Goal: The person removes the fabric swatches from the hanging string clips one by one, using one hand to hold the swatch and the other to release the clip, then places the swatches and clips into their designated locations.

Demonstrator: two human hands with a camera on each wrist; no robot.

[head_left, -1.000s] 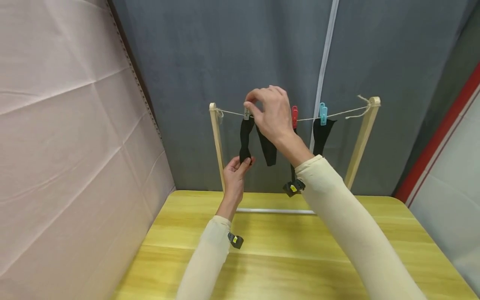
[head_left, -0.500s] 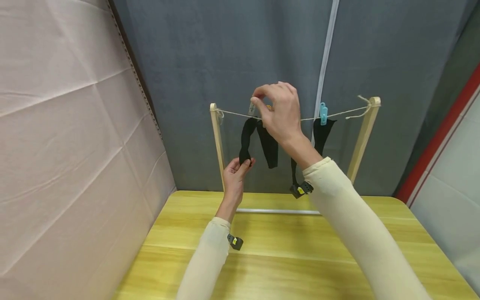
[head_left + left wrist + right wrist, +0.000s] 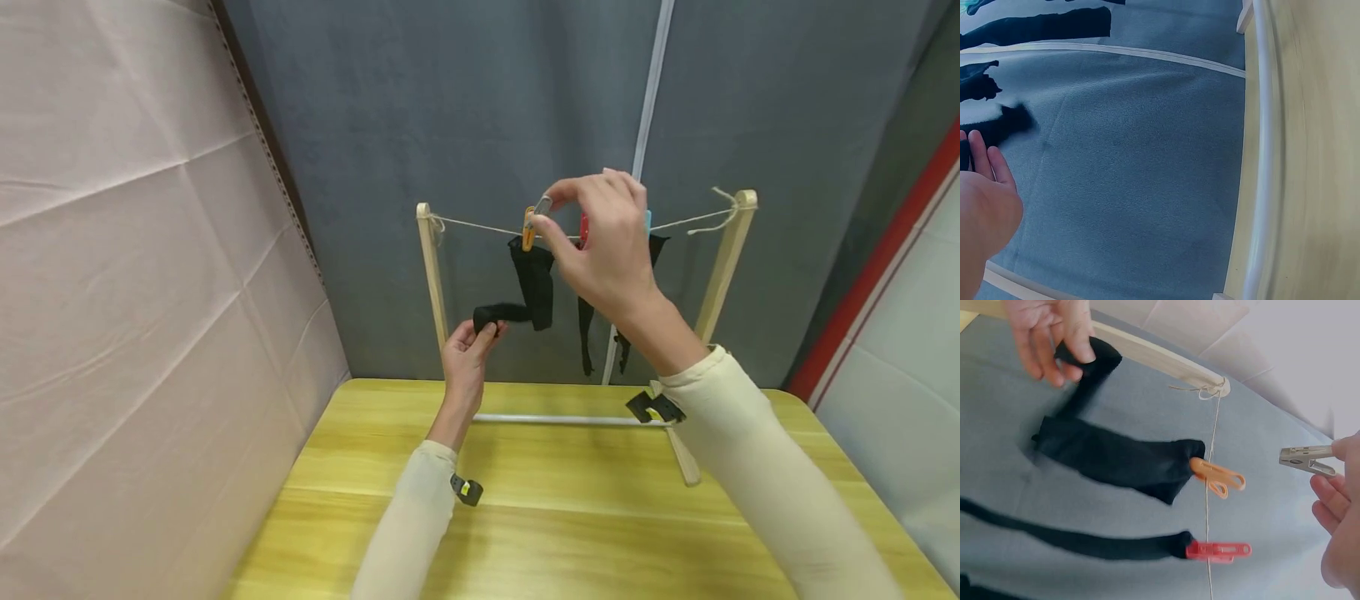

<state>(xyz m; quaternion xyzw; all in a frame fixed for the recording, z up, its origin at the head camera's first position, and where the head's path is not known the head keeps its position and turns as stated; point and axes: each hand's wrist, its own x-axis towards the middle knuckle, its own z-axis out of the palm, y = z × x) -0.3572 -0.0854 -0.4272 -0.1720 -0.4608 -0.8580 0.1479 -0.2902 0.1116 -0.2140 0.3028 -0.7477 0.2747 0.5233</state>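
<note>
My left hand [image 3: 467, 367] pinches one end of a black cloth strip [image 3: 491, 314] between thumb and fingers, below the string line [image 3: 476, 224]. The strip's loose end is blurred in the right wrist view and overlaps a wider black cloth [image 3: 1119, 456] hanging from an orange clothespin [image 3: 1219, 477]. My right hand [image 3: 611, 237] pinches a grey clothespin [image 3: 1305, 457] between thumb and fingers. The grey clothespin is off the line, with nothing in its jaws. In the head view it sits close beside the orange clothespin.
A red clothespin [image 3: 1217, 551] holds another narrow black strip on the line. Farther right is a light blue clothespin [image 3: 648, 221], partly hidden by my right hand. Wooden posts [image 3: 431, 275] carry the line, with a white bar [image 3: 555, 419] low between them.
The grey clothespin has come off the line and moved right in my right hand. The strip's upper end has dropped and swung right, while my left hand stayed nearly in place.
</note>
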